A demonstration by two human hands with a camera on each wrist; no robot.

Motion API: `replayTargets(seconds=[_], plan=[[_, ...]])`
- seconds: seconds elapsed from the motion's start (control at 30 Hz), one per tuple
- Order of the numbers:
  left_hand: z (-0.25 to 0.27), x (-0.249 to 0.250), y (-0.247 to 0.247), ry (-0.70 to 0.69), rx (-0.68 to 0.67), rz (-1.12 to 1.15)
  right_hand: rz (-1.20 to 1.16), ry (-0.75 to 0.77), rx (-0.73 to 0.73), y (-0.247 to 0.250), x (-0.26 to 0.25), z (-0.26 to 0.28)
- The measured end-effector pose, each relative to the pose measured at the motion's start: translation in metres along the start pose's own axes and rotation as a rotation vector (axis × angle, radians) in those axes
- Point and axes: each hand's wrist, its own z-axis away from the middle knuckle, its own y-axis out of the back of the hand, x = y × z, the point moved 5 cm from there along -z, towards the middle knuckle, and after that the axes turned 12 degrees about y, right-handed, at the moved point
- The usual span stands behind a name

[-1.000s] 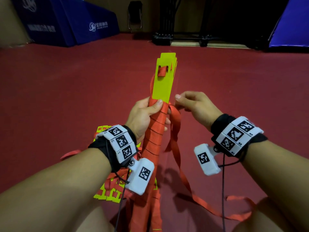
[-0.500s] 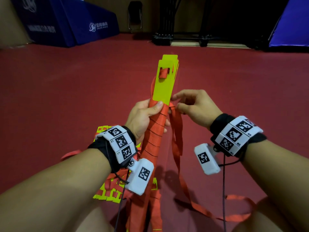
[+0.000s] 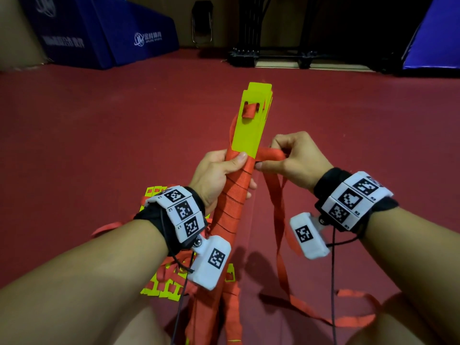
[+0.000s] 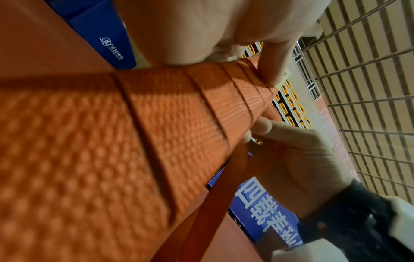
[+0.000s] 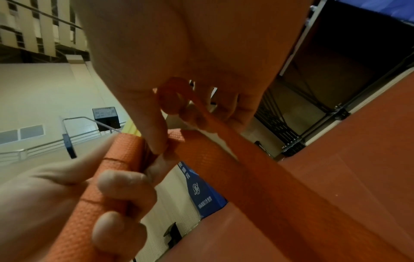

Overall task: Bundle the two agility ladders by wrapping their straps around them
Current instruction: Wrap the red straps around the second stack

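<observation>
- The left hand (image 3: 219, 175) grips the stacked ladder (image 3: 239, 175) upright, thumb pinning the wraps.
- The right hand (image 3: 296, 160), pinching the strap (image 3: 270, 155), has pulled it level and taut since a moment ago.
- Another turn looks ready; the second ladder (image 3: 161, 287) lies loose on the floor.

orange strap (image 3: 270, 155), yellow rungs (image 3: 250, 128), red floor (image 3: 99, 135)

ladder bundle (image 3: 231, 202) lower end cut off below.

— Supporting surface?
— Dark red floor (image 3: 99, 135).
— Lying directly on it?
— Second agility ladder (image 3: 161, 287), yellow rungs with orange webbing, heaped near left; loose orange strap (image 3: 348, 317) trailing near right; blue mats (image 3: 104, 33) far left.
</observation>
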Motion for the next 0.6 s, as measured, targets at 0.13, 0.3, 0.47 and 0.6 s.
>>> replayTargets(seconds=[0.13,0.3,0.47,0.6], plan=[[-0.001,-0.001,0.001,-0.005,0.01,0.008,0.196,0.04,-0.047,-0.004,-0.008,0.002],[-0.002,-0.002,-0.001,-0.001,-0.007,-0.003,0.22,0.023,0.033,-0.002,-0.011,0.004],[-0.003,-0.003,-0.003,-0.011,-0.001,0.002,0.225,-0.032,0.056,0.0,-0.015,0.005],[-0.004,-0.004,-0.005,-0.012,0.014,0.014,0.292,-0.049,0.034,-0.002,-0.019,0.002]])
